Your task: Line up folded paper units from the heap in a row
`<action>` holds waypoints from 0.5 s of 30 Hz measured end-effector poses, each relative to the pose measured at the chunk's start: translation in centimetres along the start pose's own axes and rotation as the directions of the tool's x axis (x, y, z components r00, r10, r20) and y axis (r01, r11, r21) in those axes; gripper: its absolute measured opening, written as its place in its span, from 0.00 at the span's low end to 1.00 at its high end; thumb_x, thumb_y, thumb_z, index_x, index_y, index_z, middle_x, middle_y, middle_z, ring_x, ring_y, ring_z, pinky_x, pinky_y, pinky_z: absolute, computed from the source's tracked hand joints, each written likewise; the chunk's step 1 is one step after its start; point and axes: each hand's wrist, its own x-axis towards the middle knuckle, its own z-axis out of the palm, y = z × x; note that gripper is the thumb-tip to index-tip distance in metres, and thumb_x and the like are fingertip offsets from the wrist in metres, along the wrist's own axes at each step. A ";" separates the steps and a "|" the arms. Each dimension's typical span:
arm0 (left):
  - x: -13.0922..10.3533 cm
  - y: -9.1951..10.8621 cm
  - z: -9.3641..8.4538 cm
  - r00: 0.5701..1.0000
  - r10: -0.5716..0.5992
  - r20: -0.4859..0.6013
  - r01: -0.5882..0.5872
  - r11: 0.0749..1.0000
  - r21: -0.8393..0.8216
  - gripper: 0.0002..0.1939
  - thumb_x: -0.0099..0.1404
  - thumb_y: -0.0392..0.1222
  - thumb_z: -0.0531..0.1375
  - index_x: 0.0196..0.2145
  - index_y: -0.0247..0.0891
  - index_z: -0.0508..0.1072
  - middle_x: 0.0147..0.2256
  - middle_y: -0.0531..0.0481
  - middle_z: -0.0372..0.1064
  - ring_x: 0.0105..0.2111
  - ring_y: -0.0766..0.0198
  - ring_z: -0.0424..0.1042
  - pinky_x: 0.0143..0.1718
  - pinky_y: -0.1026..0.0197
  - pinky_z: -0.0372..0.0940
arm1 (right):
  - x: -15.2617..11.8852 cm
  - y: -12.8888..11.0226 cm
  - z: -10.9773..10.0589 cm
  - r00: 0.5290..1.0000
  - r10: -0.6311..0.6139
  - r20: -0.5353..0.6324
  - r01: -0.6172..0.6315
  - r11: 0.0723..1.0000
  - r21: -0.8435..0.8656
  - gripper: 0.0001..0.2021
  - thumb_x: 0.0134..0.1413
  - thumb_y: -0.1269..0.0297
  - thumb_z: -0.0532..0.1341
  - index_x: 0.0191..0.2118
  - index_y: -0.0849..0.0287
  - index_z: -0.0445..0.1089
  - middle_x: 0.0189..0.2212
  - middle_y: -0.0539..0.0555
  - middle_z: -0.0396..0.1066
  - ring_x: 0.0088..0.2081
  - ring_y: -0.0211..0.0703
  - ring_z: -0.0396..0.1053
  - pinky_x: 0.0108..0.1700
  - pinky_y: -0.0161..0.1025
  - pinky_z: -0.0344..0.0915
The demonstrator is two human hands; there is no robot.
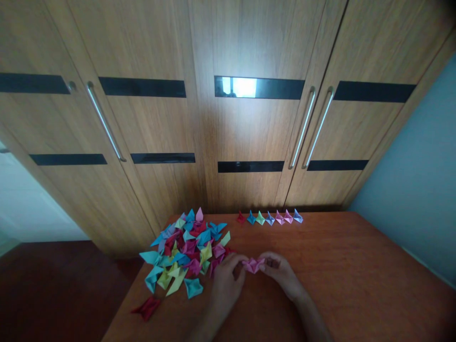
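Between my two hands is a pink folded-paper origami piece, held by its opposite ends just above or on the table. My left hand pinches its left tip, close beside the heap of paper pieces. The right tip is pinched by the thumb and fingers of my right hand. A heap of origami pieces in blue, green, red, pink and purple lies to the left. Along the table's back edge stands a row of several origami pieces, from a red one to a bluish-purple one.
The brown wooden table reaches a wooden wardrobe with metal handles and dark strips behind it. A single red origami piece lies near the table's left edge. A blue-grey wall borders the right side.
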 end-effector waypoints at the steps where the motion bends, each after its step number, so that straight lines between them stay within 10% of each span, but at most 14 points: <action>1: 0.1 -0.2 0.6 1.000 -0.010 -0.006 0.010 1.000 -0.025 0.12 0.58 0.32 0.53 0.35 0.41 0.74 0.35 0.50 0.73 0.36 0.62 0.71 0.40 0.61 0.65 | 0.1 -0.1 -0.1 1.000 -0.006 -0.001 0.006 1.000 -0.028 0.14 0.44 0.51 0.66 0.31 0.58 0.73 0.28 0.51 0.72 0.33 0.41 0.66 0.37 0.35 0.61; 9: -2.0 -2.3 4.1 0.982 -0.175 0.075 0.185 0.968 -0.167 0.16 0.60 0.36 0.54 0.46 0.38 0.70 0.33 0.49 0.73 0.32 0.62 0.71 0.36 0.62 0.65 | 0.1 -0.9 -3.3 0.972 -0.075 -0.221 0.035 0.982 -0.184 0.16 0.49 0.50 0.62 0.30 0.60 0.72 0.30 0.53 0.72 0.35 0.44 0.67 0.39 0.36 0.62; 15: -2.6 -3.0 4.4 0.973 -0.136 0.186 0.164 0.976 -0.146 0.11 0.59 0.34 0.54 0.38 0.40 0.74 0.30 0.52 0.74 0.31 0.64 0.72 0.35 0.65 0.63 | 1.9 -0.6 -11.4 0.769 -0.204 -0.606 0.006 0.950 -0.312 0.20 0.47 0.46 0.61 0.30 0.62 0.70 0.22 0.50 0.69 0.24 0.37 0.62 0.26 0.32 0.56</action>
